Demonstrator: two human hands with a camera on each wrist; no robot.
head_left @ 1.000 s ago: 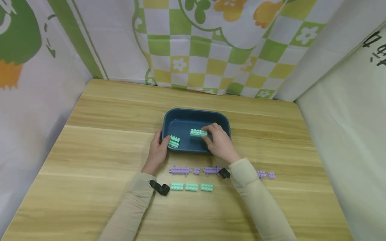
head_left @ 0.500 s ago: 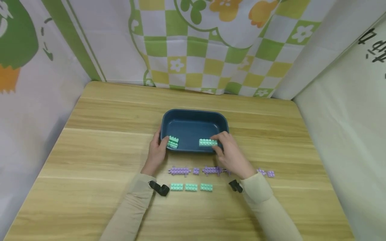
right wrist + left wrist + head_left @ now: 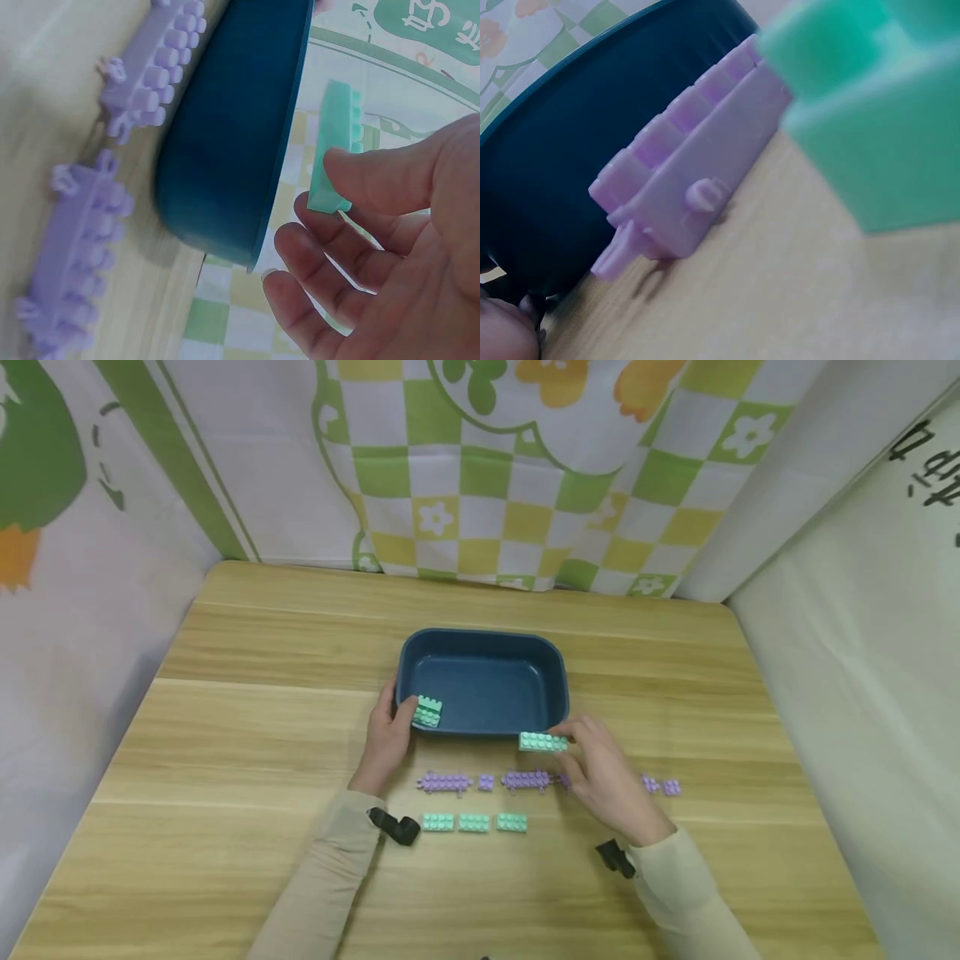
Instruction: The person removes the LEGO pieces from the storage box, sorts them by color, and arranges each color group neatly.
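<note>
My left hand (image 3: 387, 739) grips the left wall of a dark blue basin (image 3: 480, 723), thumb over the rim. Beside that thumb, mint-green building bricks (image 3: 428, 711) lie in the basin's front left corner. My right hand (image 3: 607, 777) pinches a long mint-green building brick (image 3: 542, 742) by its right end, just in front of the basin's front rim. In the right wrist view, thumb and fingers hold this brick (image 3: 334, 142) above rim height. Purple studded bricks (image 3: 527, 780) with small side loops lie in a row below; my right hand hides part of that row.
Three shorter mint-green bricks (image 3: 474, 822) lie in a row nearer me. Two small purple pieces (image 3: 672, 787) sit to the right of my right hand. The wooden table (image 3: 262, 735) ends at a checkered curtain (image 3: 480, 510) at the back.
My right hand has moved the long green brick from over the basin's middle to the right and toward me, past the front rim. The left hand keeps its grip on the basin.
</note>
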